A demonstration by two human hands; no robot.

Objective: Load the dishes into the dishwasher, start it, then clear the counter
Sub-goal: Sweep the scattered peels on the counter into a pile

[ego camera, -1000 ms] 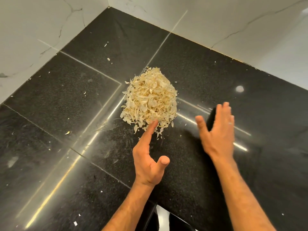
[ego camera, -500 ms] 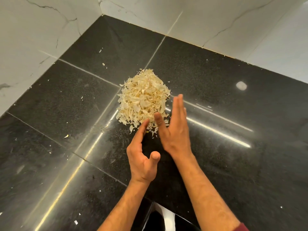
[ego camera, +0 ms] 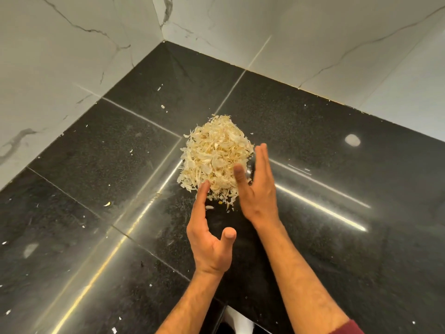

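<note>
The job in hand looked like the last part of the task, clearing the bench, as no dishes or dishwasher showed in the view. A heap of pale, dry, papery peel flakes [ego camera: 215,154] sat on the shiny black stone bench [ego camera: 337,145], near the middle and well out from the corner where the white marble walls [ego camera: 60,68] met. The left hand [ego camera: 209,233] stood on its edge at the near left side of the heap, fingers straight and together, thumb stuck out, with the fingertips just at the lowest flakes. The right hand [ego camera: 258,189] stood on its edge at the near right side of the heap, fingers straight too, thumb in front of the flakes. Both hands were flat and spread wide, holding nothing. They made a V shape around the near end of the heap. Small loose white bits [ego camera: 162,106] lay about on the bench, away from the heap. The next move likely called for both hands to close in from each side and scoop the flakes up. The flakes looked light, so a gentle squeeze would help, or some could slip out and fall.
</note>
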